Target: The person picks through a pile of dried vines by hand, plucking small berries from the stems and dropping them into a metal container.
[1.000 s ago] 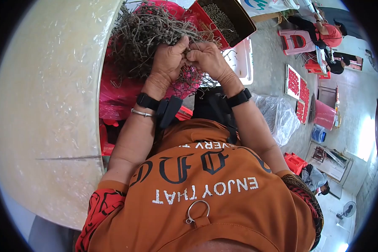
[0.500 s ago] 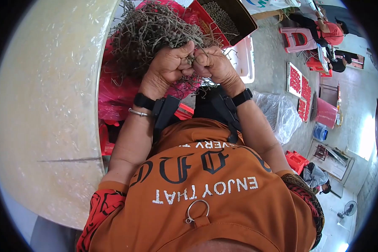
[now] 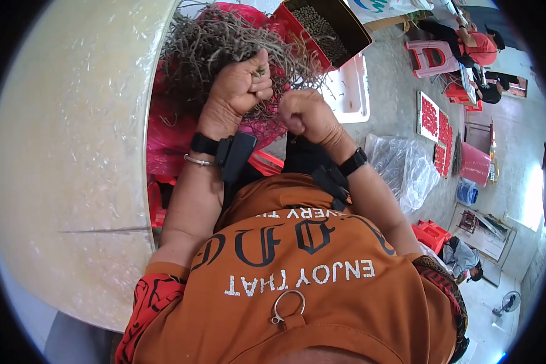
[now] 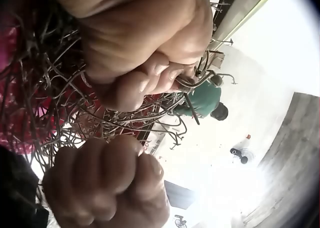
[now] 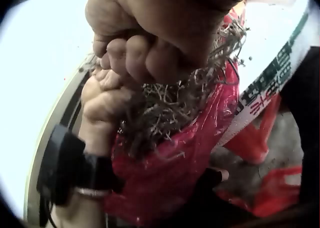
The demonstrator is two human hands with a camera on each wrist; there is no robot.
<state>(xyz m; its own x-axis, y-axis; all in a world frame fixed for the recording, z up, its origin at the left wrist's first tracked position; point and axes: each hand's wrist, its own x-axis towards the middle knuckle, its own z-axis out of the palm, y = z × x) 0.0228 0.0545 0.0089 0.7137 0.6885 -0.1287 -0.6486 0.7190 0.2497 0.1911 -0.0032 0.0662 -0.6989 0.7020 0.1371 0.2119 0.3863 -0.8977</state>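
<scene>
Grey stems (image 3: 203, 51) lie heaped on the pink bag (image 3: 167, 145), beside the table's (image 3: 73, 151) right edge. The left hand (image 3: 239, 88) grips a few in curled fingers, ends poking out past the fingertips, the heap beneath and beyond it. Near it, apart, the right hand (image 3: 309, 115) is curled; whether it pinches anything, I cannot tell.

Left hand (image 3: 239, 85) and right hand (image 3: 309, 115) are apart, fingers (image 3: 262, 85) curled.
</scene>
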